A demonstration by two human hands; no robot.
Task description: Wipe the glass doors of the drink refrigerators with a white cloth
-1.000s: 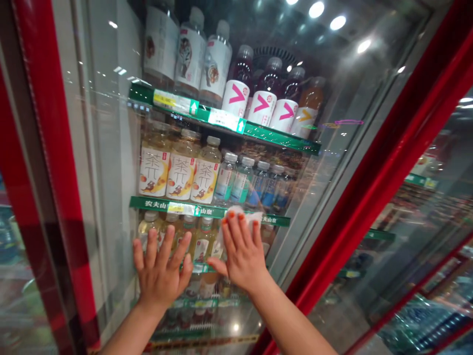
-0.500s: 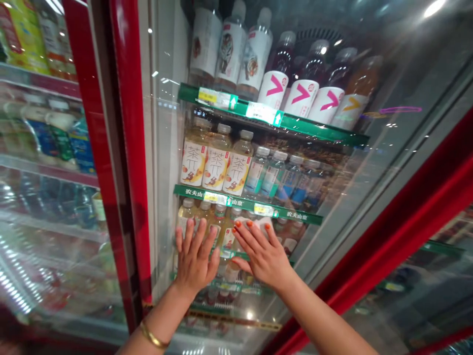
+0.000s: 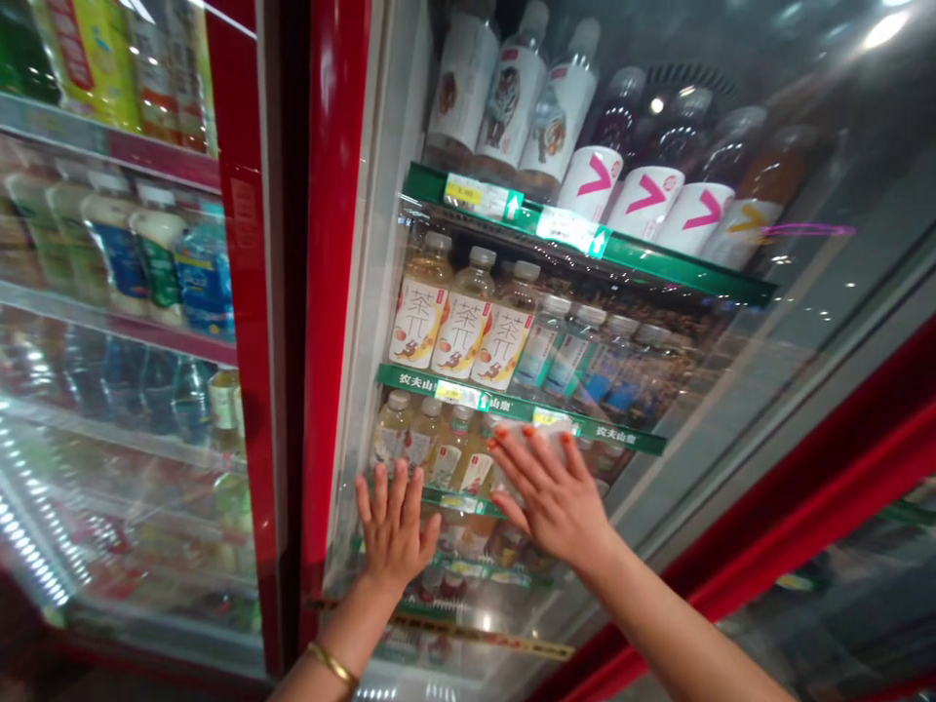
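Note:
My left hand (image 3: 395, 526) lies against the glass door (image 3: 636, 390), fingers stretched and spread, with a gold bangle (image 3: 332, 665) at the wrist. To its right, my right hand (image 3: 552, 492) has orange nails and is laid flat, its fingers pressing a thin white cloth (image 3: 557, 429) to the same glass. Most of the cloth is covered by those fingers, and it blends with the labels behind. Through the glass, short bottles of pale drink (image 3: 443, 453) stand on a lower shelf behind both hands. Neither hand grasps a bottle.
Red frames (image 3: 332, 292) border the door on the left, and a slanting red frame (image 3: 797, 468) on the right. Inside, tea bottles (image 3: 462, 327) and white-labelled bottles (image 3: 643, 200) fill upper shelves. Another drinks fridge (image 3: 124, 331) stands at left. Reflections streak the glass.
The view has shifted, so the shelves sit farther right. Against the bottles, my left hand is a little lower, and my right hand with the cloth has slid slightly right.

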